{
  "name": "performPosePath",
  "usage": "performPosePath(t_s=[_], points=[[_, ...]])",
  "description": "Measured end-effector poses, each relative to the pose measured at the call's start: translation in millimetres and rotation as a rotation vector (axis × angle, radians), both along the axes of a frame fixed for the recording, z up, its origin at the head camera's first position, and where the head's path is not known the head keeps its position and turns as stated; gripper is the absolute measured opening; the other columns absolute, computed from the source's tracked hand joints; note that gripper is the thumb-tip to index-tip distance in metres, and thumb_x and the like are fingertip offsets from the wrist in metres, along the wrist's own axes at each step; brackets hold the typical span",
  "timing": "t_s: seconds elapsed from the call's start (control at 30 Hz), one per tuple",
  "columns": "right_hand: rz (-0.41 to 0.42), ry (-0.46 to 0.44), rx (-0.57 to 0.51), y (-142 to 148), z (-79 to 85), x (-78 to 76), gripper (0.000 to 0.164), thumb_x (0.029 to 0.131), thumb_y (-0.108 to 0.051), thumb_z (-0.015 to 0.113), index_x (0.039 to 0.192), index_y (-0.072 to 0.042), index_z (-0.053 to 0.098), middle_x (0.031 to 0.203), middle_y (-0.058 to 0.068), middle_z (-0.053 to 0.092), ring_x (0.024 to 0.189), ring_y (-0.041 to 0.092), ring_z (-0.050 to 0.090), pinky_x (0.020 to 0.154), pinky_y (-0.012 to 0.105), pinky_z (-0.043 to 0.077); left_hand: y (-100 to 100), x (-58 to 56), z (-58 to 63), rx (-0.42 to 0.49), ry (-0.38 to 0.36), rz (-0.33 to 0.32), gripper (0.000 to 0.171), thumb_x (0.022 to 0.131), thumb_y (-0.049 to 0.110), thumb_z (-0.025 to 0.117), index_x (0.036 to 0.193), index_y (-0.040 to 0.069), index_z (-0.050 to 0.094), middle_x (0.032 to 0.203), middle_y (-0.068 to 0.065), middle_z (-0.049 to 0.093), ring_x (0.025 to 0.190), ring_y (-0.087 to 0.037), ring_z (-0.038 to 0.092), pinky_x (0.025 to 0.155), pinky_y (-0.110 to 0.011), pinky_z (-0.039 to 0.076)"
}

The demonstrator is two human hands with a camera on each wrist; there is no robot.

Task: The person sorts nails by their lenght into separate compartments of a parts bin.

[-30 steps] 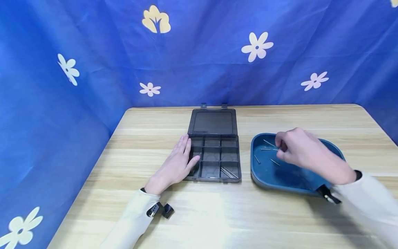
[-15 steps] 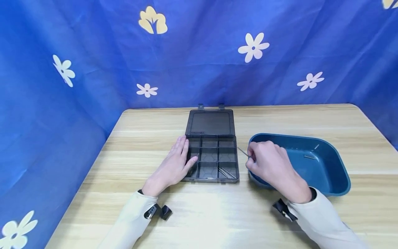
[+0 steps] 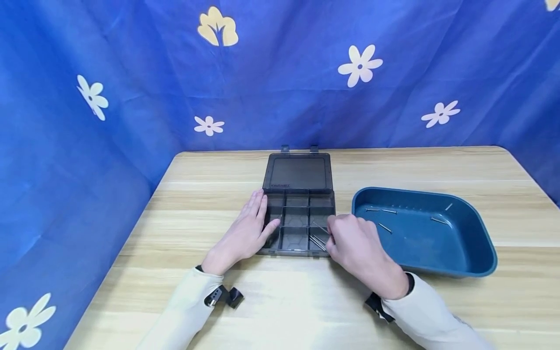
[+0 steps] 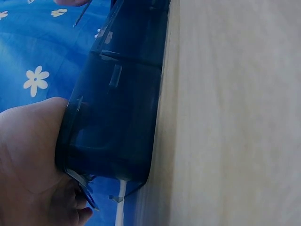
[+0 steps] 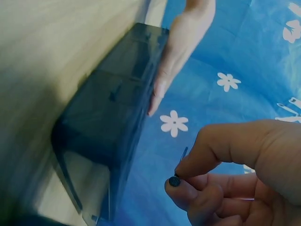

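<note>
A dark translucent compartment box (image 3: 295, 217) lies on the table with its lid (image 3: 299, 171) folded back. My left hand (image 3: 246, 233) rests on its left side, fingers straight, thumb over the left compartments. My right hand (image 3: 360, 248) is over the box's front right corner. Between thumb and fingertips it pinches a thin metal nail (image 3: 321, 227), its round head (image 5: 174, 181) showing in the right wrist view. The nail points left above the right-hand compartments. Several nails (image 3: 317, 242) lie together in the front right compartment, partly hidden by my right hand.
Right of the box stands a blue tray (image 3: 474, 243) with several loose nails (image 3: 385, 228) scattered on its bottom. A wooden table (image 3: 280, 306) carries everything. A blue flowered cloth (image 3: 280, 97) hangs behind and to the left.
My right hand has moved left from inside the blue tray to the box, bringing a pinched nail with it. The left hand has stayed on the box.
</note>
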State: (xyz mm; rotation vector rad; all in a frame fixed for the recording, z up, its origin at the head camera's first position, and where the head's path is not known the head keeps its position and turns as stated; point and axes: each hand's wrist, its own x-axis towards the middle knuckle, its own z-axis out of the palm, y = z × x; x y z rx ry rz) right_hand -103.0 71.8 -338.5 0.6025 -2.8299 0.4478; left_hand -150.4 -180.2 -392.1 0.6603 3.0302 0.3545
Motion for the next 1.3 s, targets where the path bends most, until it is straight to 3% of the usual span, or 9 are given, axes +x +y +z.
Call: performPosePath(t_s=[0.33,0.67,0.87,1.07,1.3], points=[[-0.023,0.011,0.077,-7.8,-11.5,-4.1,0.017,0.068,-0.004,0.063,0.060,-0.012,0.050,0.052,-0.001,0.048,0.046,0.018,0.048,0.037,0.037,0.035,2.3,-2.1,-0.9,0.013,0.023,-0.013,0.076,0.104,0.047,0.031,0.148,-0.013,0.016,0.157,-0.029,0.008,0.146,-0.038,0.007,0.118,-0.047,0.013],[-0.013,0.016,0.108,-9.5,-21.3,0.5,0.012,0.073,-0.005,0.069,0.066,-0.009,0.060,0.058,0.000,0.054,0.050,0.019,0.052,0.037,0.034,0.038,6.0,-2.6,-1.0,0.010,-0.003,-0.019,0.075,0.104,0.046,0.030,0.149,-0.012,0.015,0.157,-0.028,0.006,0.146,-0.038,0.006,0.118,-0.046,0.012],[-0.001,0.071,0.054,-6.4,-15.8,0.1,0.018,0.074,-0.002,0.067,0.062,-0.010,0.056,0.057,-0.001,0.050,0.048,0.017,0.050,0.036,0.032,0.034,4.6,-3.1,-1.9,0.012,-0.013,-0.010,0.076,0.104,0.048,0.029,0.149,-0.012,0.013,0.157,-0.027,0.005,0.146,-0.037,0.005,0.118,-0.046,0.012],[-0.031,0.029,0.017,7.2,-4.9,-7.8,0.019,0.077,-0.003,0.065,0.062,-0.013,0.057,0.056,-0.003,0.050,0.048,0.016,0.047,0.036,0.032,0.033,1.8,-3.8,-3.7,0.001,-0.015,0.002,0.077,0.104,0.049,0.027,0.149,-0.011,0.012,0.158,-0.027,0.004,0.146,-0.036,0.003,0.118,-0.045,0.010],[-0.038,-0.042,0.009,43.1,9.0,-18.0,0.019,0.077,-0.006,0.065,0.063,-0.017,0.058,0.059,-0.006,0.051,0.054,0.015,0.048,0.042,0.034,0.039,0.2,-2.7,-4.0,0.002,-0.018,0.015,0.077,0.104,0.048,0.030,0.149,-0.011,0.013,0.158,-0.027,0.004,0.146,-0.037,0.004,0.118,-0.046,0.012]])
